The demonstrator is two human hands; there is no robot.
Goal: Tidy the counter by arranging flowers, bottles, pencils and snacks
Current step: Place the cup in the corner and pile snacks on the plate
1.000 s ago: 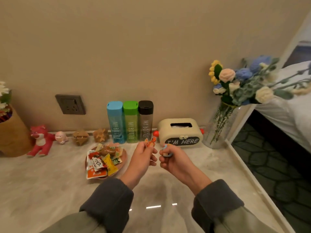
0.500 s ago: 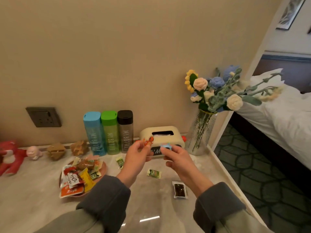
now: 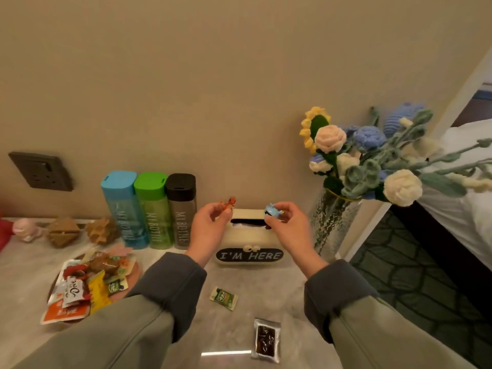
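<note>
I see a blue bottle, a green bottle and a black-capped bottle. One orange toy figure, one light blue toy figure. The tissue box is cream with a black sign and white letters. The sunflower is yellow. The counter is pale grey with swirls.

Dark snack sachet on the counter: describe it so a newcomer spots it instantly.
Find the cream tissue box lettered I'M HERE against the wall. On the marble counter in front of it lie two loose packets. The sachet is the one nearer the camera: silvery-edged with dark brown contents, unlike the smaller green-and-white packet.
</note>
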